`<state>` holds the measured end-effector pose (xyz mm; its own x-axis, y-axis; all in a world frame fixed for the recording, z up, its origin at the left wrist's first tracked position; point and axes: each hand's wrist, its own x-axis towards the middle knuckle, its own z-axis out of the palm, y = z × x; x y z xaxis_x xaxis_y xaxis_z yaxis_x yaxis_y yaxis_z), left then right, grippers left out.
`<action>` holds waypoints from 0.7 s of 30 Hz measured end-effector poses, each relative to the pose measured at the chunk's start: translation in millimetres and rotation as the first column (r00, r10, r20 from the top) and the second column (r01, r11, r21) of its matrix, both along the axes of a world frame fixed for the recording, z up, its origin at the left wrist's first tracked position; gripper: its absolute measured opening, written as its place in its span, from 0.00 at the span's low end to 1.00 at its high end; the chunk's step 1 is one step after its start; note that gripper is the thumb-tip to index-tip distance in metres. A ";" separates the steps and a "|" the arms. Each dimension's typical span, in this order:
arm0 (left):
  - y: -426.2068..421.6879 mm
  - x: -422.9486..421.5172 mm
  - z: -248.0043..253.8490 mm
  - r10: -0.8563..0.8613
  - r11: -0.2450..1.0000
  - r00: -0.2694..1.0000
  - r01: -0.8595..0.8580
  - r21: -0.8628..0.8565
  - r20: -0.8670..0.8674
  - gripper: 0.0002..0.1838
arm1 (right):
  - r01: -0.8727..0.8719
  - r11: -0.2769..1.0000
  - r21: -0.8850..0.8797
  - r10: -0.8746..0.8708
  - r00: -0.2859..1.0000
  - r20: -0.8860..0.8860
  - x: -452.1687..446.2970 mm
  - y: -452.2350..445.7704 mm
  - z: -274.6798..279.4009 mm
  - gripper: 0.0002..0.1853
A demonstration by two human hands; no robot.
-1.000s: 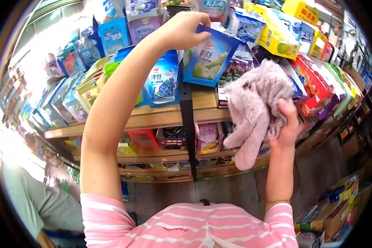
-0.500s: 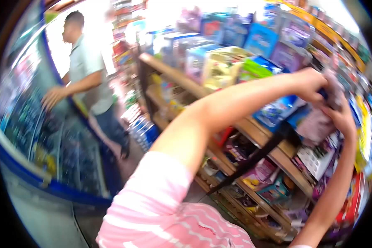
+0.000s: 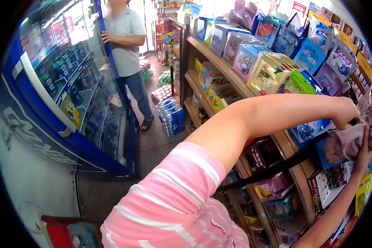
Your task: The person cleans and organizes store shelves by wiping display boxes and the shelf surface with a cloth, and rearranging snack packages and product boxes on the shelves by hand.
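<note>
At the far right of the view, both my hands are at a greyish-pink cloth (image 3: 351, 142). My left hand (image 3: 344, 112) reaches across from the left, its fingers curled closed at the cloth's upper edge. My right hand (image 3: 365, 145) comes up from below and grips the cloth's right side, fingers bent against it. Just above the cloth is a shiny see-through thing (image 3: 365, 105) whose kind I cannot make out. A blue-edged box (image 3: 329, 152) is close behind the cloth, partly covered by it.
Shelves with a wooden edge (image 3: 219, 60) hold snack bags, such as a yellow bag (image 3: 268, 74). A dark post (image 3: 273, 166) crosses the lower shelves. On the left, a person (image 3: 128, 49) touches the glass door of a blue drinks fridge (image 3: 70, 120). Bottled-water packs (image 3: 171, 115) are on the floor.
My view has turned left, so the shelves and my hands appear further right. The cloth stays in my hands. The person now stands more upright, a hand on the fridge door's edge.
</note>
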<state>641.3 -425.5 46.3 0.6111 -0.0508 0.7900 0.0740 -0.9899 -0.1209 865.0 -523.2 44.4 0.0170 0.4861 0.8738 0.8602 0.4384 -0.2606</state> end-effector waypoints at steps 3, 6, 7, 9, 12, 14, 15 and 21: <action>1.2 -3.5 -3.9 0.014 1.000 1.000 -0.014 0.016 -0.027 0.17 | -0.148 0.989 0.010 0.136 0.880 -0.455 25.0 17.6 0.0 0.23; -16.4 -17.2 0.4 -0.049 0.999 0.999 0.049 -0.017 0.004 0.15 | -0.347 0.912 0.220 0.380 0.506 -0.774 -8.2 -17.8 27.7 0.24; -17.0 -14.0 0.6 -0.144 0.990 0.989 0.144 0.002 0.035 0.16 | -0.325 0.902 0.284 0.421 0.518 -0.744 -19.4 -33.6 34.6 0.23; -21.4 -10.0 -0.5 -0.149 0.987 0.986 0.143 0.076 0.079 0.16 | -0.304 0.884 0.355 0.467 0.596 -0.654 -47.8 -61.3 46.4 0.21; -32.5 -49.5 2.7 0.020 0.999 0.999 -0.021 0.042 0.027 0.16 | -0.349 0.935 -0.066 0.250 0.778 -0.577 -58.3 -65.2 52.8 0.21; -26.8 -62.9 8.7 0.018 0.998 0.997 -0.023 0.057 0.081 0.17 | -0.094 0.917 -0.388 0.067 0.994 -0.082 -88.0 -45.8 49.9 0.22; -42.1 -75.3 30.8 0.387 0.897 0.872 -0.432 -0.097 -0.299 0.20 | -0.198 0.927 -0.320 0.213 0.977 0.013 -76.6 -4.7 42.7 0.22; 4.3 28.5 -12.1 0.057 0.998 0.953 -0.065 0.018 0.298 0.23 | -0.106 0.871 0.480 0.342 0.832 -0.437 -132.1 -66.0 86.0 0.12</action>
<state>669.8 -421.3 34.1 0.3518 -0.0451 0.9350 0.1711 -0.9789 -0.1116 733.0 -589.2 130.4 0.4388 0.1204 0.8905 0.5270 0.7682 -0.3636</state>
